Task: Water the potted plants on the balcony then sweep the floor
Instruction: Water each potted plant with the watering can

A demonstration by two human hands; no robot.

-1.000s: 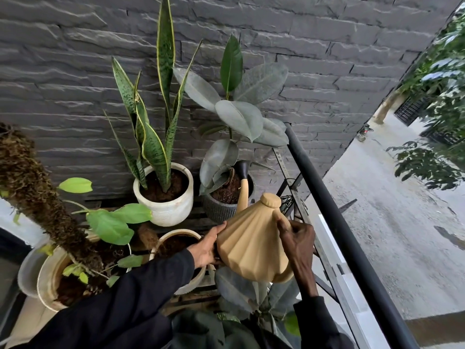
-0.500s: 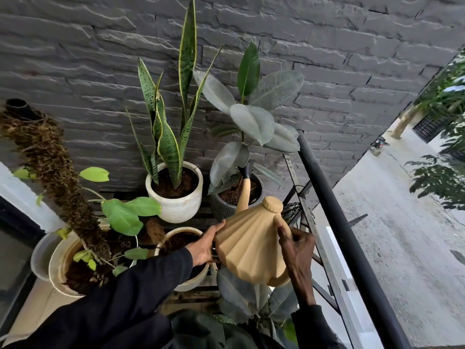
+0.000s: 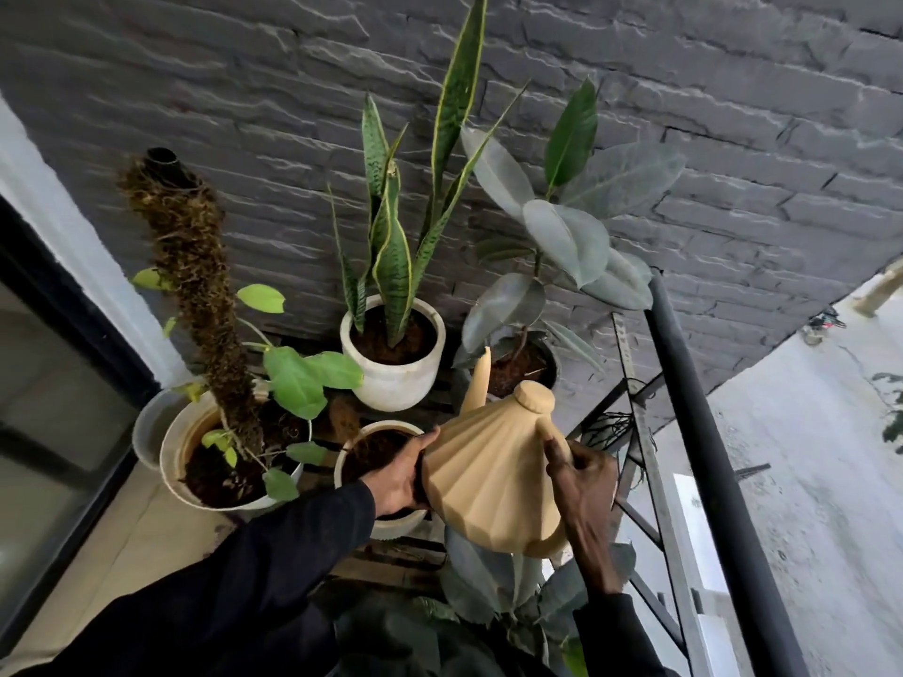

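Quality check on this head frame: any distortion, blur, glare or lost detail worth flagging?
Head view: heavy wide-angle bending, with courses of the brick wall curving and the black railing bowed; light soft and even, no hard shadows or glare; pale street at right brightest, near washed out; dark sleeves lose detail; watering can, left hand and right hand look sharp.

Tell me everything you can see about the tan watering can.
The watering can is matte tan, plastic-looking, a ribbed cone with a round knob lid and slim spout. It is held in the air, tilted, spout toward the dark pot. The left hand cups its side; the right hand grips its handle. No water shows.
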